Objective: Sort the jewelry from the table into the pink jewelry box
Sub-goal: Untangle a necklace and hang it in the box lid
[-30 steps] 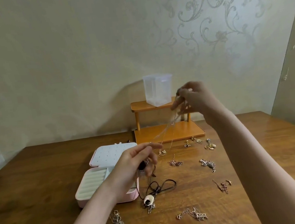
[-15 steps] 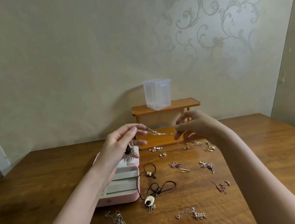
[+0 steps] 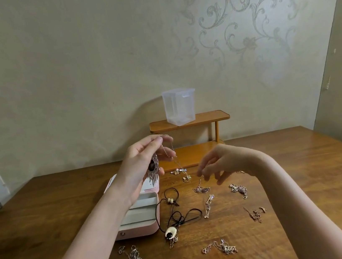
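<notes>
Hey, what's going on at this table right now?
A person is sorting jewelry into an open pink jewelry box. The left hand is raised above the box, pinching a thin chain necklace with a fringed, dark-stoned pendant hanging against the palm. The right hand hovers beside it with loosely curled fingers; whether it touches the chain's lower end is unclear. Several other pieces lie on the wooden table, including a black cord necklace.
</notes>
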`<state>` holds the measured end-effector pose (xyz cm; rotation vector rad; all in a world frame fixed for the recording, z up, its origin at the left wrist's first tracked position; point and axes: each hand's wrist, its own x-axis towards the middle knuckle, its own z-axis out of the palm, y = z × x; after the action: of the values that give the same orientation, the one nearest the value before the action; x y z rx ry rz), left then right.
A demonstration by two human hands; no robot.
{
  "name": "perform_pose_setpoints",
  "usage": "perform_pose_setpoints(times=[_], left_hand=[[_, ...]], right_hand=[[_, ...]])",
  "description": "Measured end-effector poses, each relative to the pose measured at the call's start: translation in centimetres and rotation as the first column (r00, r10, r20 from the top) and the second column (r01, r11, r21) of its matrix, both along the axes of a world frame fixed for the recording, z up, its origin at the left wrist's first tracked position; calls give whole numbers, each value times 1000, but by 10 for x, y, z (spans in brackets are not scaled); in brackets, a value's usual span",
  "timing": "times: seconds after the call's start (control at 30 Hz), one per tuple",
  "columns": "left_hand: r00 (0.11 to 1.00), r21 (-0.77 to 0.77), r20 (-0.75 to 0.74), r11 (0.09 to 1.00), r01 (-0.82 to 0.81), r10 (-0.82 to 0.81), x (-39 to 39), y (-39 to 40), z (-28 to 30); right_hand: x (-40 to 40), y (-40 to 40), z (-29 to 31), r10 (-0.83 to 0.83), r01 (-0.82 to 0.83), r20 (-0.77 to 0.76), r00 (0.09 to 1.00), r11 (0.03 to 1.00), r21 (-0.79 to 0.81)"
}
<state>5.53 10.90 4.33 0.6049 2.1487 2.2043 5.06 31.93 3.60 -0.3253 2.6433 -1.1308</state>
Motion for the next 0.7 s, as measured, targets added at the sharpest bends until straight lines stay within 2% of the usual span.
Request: perform_pose_setpoints(times=[0.03,0.1,0.17,0.23,0.3,0.4,0.5,0.6,0.7], left_hand=[[1000,-44,-17,999,4,-5,-1,1,1],[999,-139,-44,990,20,-27,-2,2,4],[997,-239,-61,970,34,-50,-3,2,8],[995,-302,-68,952,47,-71,-4,0,11],[995,-330,-72,943,39,-66,-7,-7,12],[993,-394,-116,917,-61,16,-15,-23,8],[981,-513,-182,845,-148,61,-22,-35,-7],[971,-557,-230,809,-189,68,-28,-36,-26],[958,-612,-266,748,-255,109,-33,-35,-37]], right_hand=[[-1,-1,0,-2,2,-41,999,1000,-13],[-2,-8,-1,38,-61,-107,994,974,-216],[-3,-20,-1,138,-180,-126,982,878,-444],[-7,-34,-2,198,-249,-153,968,817,-519],[-11,-42,-2,151,-204,-142,978,812,-546],[-15,-40,2,31,-102,-138,990,829,-550],[-16,-36,16,-137,-5,-178,974,777,-630],[-18,-40,39,-293,61,-388,874,858,-510],[-24,-42,63,-460,163,-594,660,860,-484]])
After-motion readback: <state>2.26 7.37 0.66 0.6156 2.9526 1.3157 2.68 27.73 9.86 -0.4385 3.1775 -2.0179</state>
